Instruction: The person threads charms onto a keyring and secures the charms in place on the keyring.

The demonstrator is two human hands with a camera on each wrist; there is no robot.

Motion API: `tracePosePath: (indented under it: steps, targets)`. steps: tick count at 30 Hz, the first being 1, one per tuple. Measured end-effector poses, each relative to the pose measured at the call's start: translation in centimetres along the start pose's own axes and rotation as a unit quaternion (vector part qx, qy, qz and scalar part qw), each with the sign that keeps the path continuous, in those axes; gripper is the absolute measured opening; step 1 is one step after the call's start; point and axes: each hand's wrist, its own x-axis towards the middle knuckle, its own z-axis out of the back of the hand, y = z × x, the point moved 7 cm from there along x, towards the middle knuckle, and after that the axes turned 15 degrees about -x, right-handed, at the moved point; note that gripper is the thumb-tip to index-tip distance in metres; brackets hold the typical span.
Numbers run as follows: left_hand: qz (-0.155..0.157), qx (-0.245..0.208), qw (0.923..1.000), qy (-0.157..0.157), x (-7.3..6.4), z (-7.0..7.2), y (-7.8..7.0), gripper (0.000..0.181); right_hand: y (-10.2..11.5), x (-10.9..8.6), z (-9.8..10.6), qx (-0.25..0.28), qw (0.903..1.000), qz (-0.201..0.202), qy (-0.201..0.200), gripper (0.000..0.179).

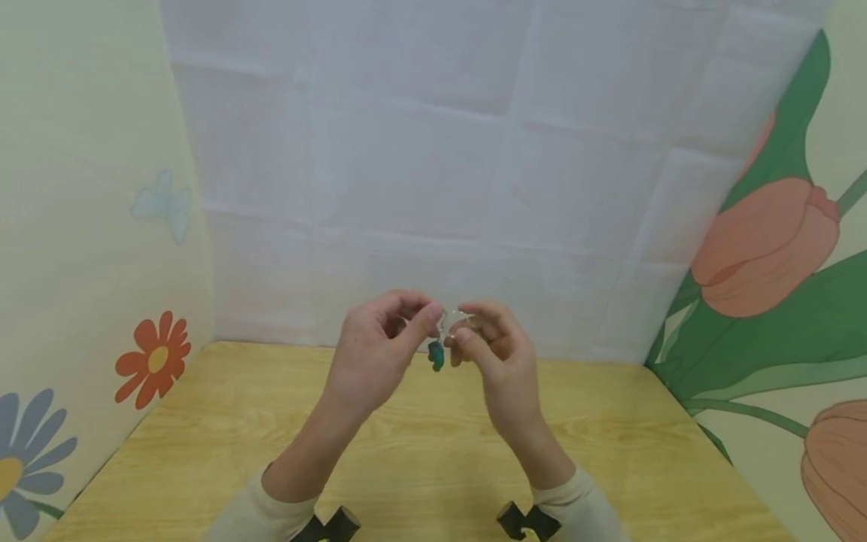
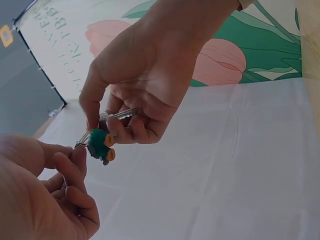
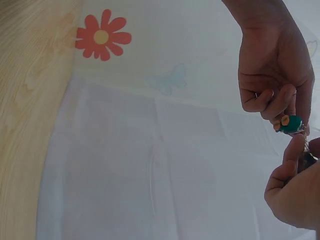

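Above the table (image 1: 433, 459), the left hand (image 1: 371, 350) and right hand (image 1: 504, 360) pinch one keychain (image 2: 103, 118); its green charm (image 1: 436, 356) hangs between.

I work at a wood-grain counter (image 1: 440, 459) inside what looks like a small staged booth: a creased white cloth (image 1: 420, 165) hangs straight ahead, a flowered panel (image 1: 88, 226) stands on my left, a tulip panel (image 1: 765, 248) on my right. Past the tulip panel's edge, a grey surface (image 2: 22, 75) shows. Whether home or studio surrounds this, I cannot tell.
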Motion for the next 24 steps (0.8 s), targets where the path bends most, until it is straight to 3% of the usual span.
tracePosePath:
  steps: [5,13,16,19,24]
  targets:
    - [0.017,-0.016,0.9996,0.013,0.0,-0.2,0.1,0.02,-0.6,0.2,0.5,0.056,0.9972,-0.043,-0.024,0.014]
    - [0.013,-0.014,0.9998,0.002,0.0,0.0,-0.1,0.022,0.6,0.4,-0.2,0.116,0.9917,0.004,0.056,0.012]
    - [0.002,-0.01,0.9999,-0.001,-0.1,0.0,-0.2,0.021,0.6,0.5,-0.1,0.102,0.9931,0.016,0.056,0.012]
    - [-0.019,-0.005,0.9998,0.001,-0.1,-0.1,-0.4,0.02,0.7,0.4,0.4,0.058,0.9974,0.03,0.029,0.011]
    - [-0.045,0.004,0.999,0.002,-0.1,-0.2,-0.7,0.019,1.7,0.2,1.1,-0.011,0.9952,0.096,-0.015,0.009]
